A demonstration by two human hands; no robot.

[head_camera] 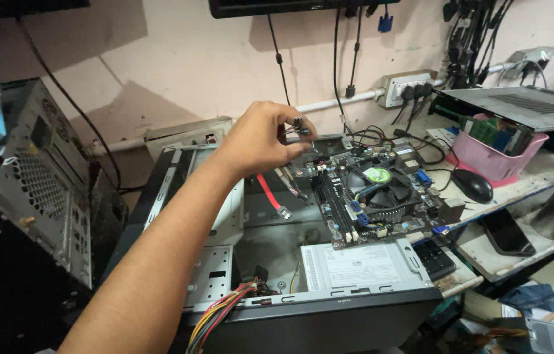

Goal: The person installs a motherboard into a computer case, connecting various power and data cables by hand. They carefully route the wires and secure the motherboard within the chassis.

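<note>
My left hand (260,139) reaches out over an open computer case (329,314) lying on its side. Its fingers pinch small black cable connectors (299,126) just above the far edge of a motherboard (382,196). The motherboard rests tilted across the case, with a round cooler fan (376,178) in its middle. A red flat data cable (270,195) hangs below my hand into the case. My right hand is out of view.
A second metal case (34,177) stands at the left. A bundle of coloured power wires (221,311) leaves the case front. On the right bench sit a black mouse (472,185), a pink basket (496,154), a phone (506,233) and a wall socket strip (408,88).
</note>
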